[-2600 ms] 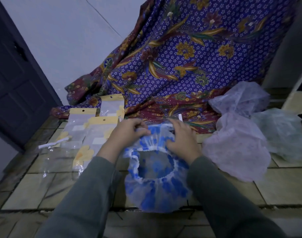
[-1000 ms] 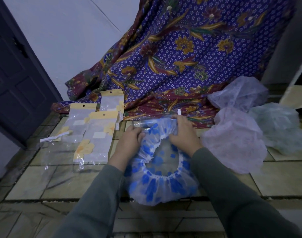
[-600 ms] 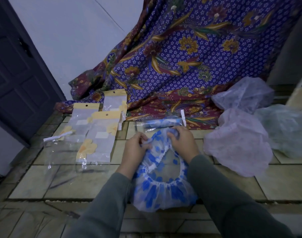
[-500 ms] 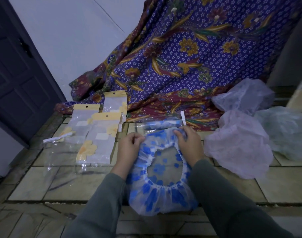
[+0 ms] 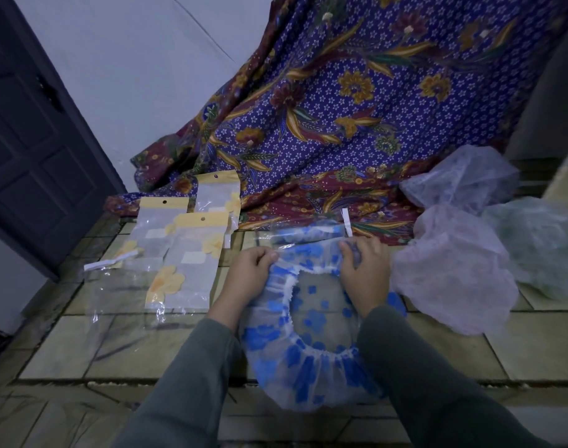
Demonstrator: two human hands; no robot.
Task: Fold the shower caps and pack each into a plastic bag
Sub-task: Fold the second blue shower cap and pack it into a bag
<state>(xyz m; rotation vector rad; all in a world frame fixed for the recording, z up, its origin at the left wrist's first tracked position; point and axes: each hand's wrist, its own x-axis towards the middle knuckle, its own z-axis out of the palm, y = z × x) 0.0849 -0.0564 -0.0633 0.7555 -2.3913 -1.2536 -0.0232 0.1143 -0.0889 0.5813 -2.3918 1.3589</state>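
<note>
Two hands worked over a blue-flowered shower cap (image 5: 308, 347) that lay opening-up on a tiled floor (image 5: 541, 347), directly in front of the person. The left hand (image 5: 250, 273) and the right hand (image 5: 366, 273) each held the cap's far edge, one at either side of the elastic rim.

Risk came first from the material. It looked thin and slippery, so a fold would likely spring back once the grip eased, because the gathered elastic pulls the rim round again. Uneven pulling from one side could skew the fold and leave a bundle too bulky for a bag. Just beyond the hands lay a clear packet (image 5: 308, 232) with something blue rolled inside, touching or nearly touching the cap's far edge; a forward push could nudge it onto the patterned cloth (image 5: 357, 108) behind.

The left hand's fingers were curled tightly, knuckles up, bunching the plastic beneath them. The right hand's fingers were also bent and pinched the edge, though less tightly closed, with film puffing out past the fingertips. Neither hand was flat or relaxed.

To the left lay empty plastic bags (image 5: 182, 253) with yellow header cards, overlapping one another. To the right sat three loose caps, a lavender cap (image 5: 454, 273) nearest, a paler cap (image 5: 460, 179) behind it, and a greenish cap (image 5: 534, 244) farthest right.
</note>
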